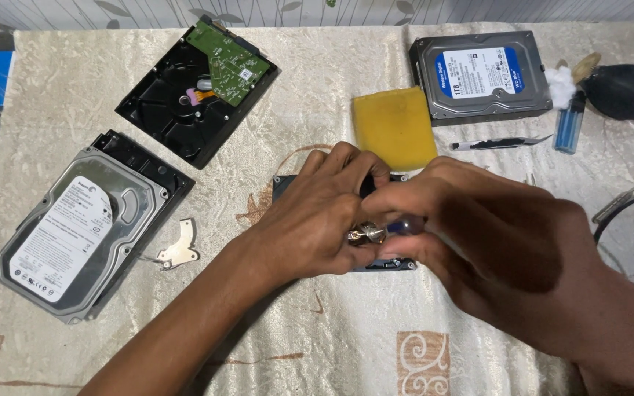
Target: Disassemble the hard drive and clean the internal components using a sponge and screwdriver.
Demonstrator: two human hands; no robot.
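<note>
Both my hands meet over a small dark hard drive (285, 185) lying on the cloth-covered table (317, 323); most of the drive is hidden under them. My left hand (317, 220) rests on the drive and pinches the metal tip end of a screwdriver (384, 229). My right hand (478, 235) is closed around the screwdriver's blue translucent handle. The tip points left, toward my left fingers.
A silver hard drive (75, 235) with a white label lies at left, a loose metal bracket (180, 248) beside it. An upturned black drive (185, 95) with a green circuit board (227, 60) sits behind. A yellow sponge (394, 126), another drive (481, 73), tweezers (497, 144), blue lighter (570, 123), black air blower (629, 89) lie at right.
</note>
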